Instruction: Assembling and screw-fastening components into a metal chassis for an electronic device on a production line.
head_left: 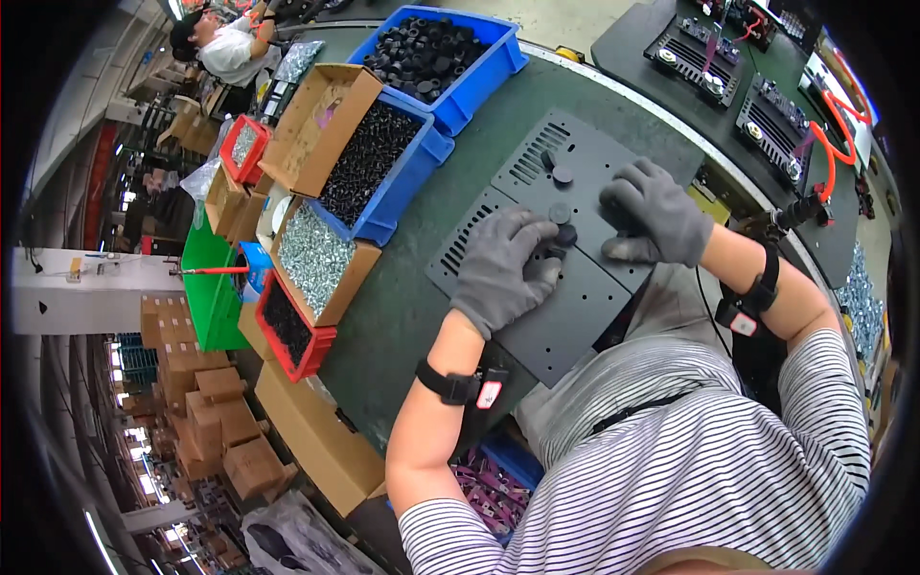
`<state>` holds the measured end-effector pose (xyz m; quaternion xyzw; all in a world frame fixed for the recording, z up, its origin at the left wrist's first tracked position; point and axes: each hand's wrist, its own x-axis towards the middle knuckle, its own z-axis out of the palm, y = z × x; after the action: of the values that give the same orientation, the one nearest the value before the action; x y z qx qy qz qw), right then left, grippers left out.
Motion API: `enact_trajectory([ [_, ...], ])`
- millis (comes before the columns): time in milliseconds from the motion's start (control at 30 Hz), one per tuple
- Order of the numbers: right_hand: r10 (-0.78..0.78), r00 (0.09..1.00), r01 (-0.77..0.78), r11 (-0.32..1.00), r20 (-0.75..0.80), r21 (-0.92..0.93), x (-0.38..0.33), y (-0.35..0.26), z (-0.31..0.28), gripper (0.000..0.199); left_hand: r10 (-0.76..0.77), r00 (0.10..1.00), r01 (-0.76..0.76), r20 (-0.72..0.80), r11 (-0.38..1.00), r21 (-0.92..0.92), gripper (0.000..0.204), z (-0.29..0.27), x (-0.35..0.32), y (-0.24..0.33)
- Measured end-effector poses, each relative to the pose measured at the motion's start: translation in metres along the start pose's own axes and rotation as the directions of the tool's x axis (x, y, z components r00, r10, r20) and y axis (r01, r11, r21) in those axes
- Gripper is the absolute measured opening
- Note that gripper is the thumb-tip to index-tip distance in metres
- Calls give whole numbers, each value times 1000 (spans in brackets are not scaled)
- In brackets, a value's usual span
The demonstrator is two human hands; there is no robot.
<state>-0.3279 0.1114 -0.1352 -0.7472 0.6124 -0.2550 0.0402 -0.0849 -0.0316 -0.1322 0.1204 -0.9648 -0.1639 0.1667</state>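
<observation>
Our left hand and right hand, gloved, over two dark plates on the green bench.
Left thumb and fingertips curl by a round black cap; whether they grip it, we can't tell. Right thumb and fingers stand apart at the plates' right edge. Beyond, blue bins hold black parts.

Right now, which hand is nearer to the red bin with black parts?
Left. The left hand is over the dark plates, right of the red bin; the right hand is farther right, over their right edge.
</observation>
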Motion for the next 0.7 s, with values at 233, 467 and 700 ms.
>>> enact_trajectory([
  [233,50,994,-50,999,102,0,-3,-12,7,34,94,990,-87,-103,994,72,29,5,-4,10],
  [467,409,911,-410,894,46,182,37,1,-4,32,2,983,19,-186,994,112,28,-1,-25,0],
  [700,233,955,-264,949,181,172,139,37,10,34,-114,965,88,-235,989,-119,44,-2,-37,-11],
])
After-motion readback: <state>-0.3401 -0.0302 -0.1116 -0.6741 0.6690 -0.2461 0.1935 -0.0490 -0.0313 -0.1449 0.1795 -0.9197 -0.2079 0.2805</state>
